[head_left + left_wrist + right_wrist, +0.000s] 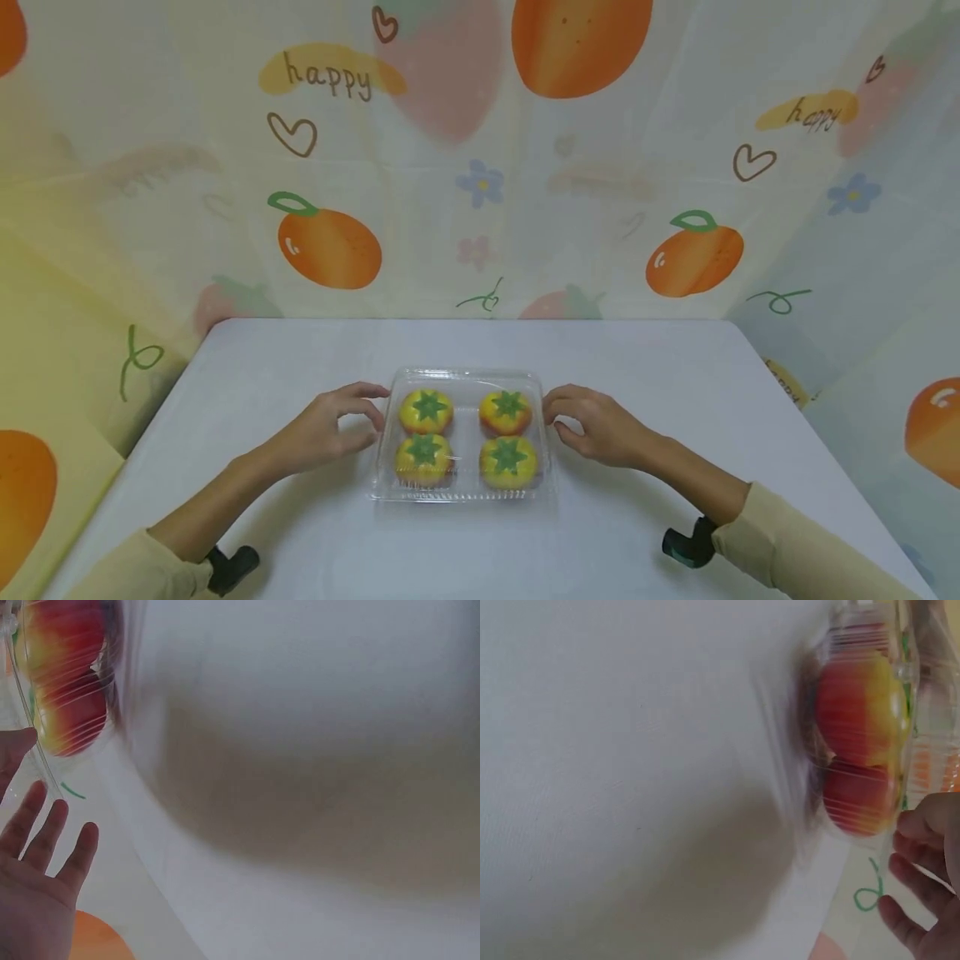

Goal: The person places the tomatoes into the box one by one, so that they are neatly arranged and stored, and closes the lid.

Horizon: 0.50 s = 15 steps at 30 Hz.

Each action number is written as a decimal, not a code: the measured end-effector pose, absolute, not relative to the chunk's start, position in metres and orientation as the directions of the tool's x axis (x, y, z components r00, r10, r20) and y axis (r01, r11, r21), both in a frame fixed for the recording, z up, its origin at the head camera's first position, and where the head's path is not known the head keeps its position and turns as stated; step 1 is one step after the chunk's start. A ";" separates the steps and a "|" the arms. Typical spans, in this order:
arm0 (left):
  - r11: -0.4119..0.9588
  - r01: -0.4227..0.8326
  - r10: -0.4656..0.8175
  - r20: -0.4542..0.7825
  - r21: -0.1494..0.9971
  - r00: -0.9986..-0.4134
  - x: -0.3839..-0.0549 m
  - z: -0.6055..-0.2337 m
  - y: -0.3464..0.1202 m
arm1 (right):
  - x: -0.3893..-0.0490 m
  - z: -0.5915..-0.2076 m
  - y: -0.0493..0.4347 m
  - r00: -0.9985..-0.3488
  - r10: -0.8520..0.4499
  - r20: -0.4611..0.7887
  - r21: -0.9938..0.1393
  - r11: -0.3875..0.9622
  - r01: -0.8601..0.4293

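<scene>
A clear plastic clamshell box [465,417] lies near the middle of the white table [315,533]. Several red-and-yellow fruits with green star-shaped tops, like persimmons [506,462], sit inside in two columns. My left hand [333,425] is at the box's left side, thumb and curved fingers pinching the rim; its other fingers spread outward in the left wrist view. On the opposite side my right hand [592,425] pinches the rim with thumb and index finger close together. Through the ribbed wall, the right wrist view shows two fruits [859,709].
A fabric backdrop [420,233] printed with oranges, hearts and the word "happy" stands behind the table's far edge and along both sides. Each wrist carries a small black device [232,569] below a beige sleeve [757,533].
</scene>
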State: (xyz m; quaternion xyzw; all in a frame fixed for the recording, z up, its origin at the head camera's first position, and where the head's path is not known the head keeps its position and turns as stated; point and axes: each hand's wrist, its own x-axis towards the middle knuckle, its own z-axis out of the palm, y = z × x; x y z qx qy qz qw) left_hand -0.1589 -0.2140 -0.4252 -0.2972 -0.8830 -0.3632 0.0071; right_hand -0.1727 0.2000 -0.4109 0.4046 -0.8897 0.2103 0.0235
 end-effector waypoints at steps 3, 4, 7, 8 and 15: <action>0.602 0.525 0.541 0.177 0.601 -0.822 -0.156 -0.423 -0.216 | -0.168 -0.404 0.201 -0.688 -0.713 0.132 -0.381 0.604 -0.700; 0.613 0.525 0.547 0.161 0.590 -0.821 -0.155 -0.423 -0.216 | -0.167 -0.402 0.202 -0.692 -0.715 0.101 -0.392 0.611 -0.688; 0.642 0.518 0.560 0.115 0.566 -0.820 -0.151 -0.421 -0.218 | -0.162 -0.396 0.204 -0.706 -0.708 0.007 -0.440 0.632 -0.638; 0.650 0.515 0.561 0.104 0.558 -0.821 -0.150 -0.421 -0.218 | -0.161 -0.395 0.204 -0.711 -0.703 -0.014 -0.450 0.639 -0.624; 0.698 0.469 0.543 0.026 0.542 -0.839 -0.145 -0.418 -0.217 | -0.154 -0.397 0.201 -0.755 -0.654 -0.053 -0.432 0.697 -0.573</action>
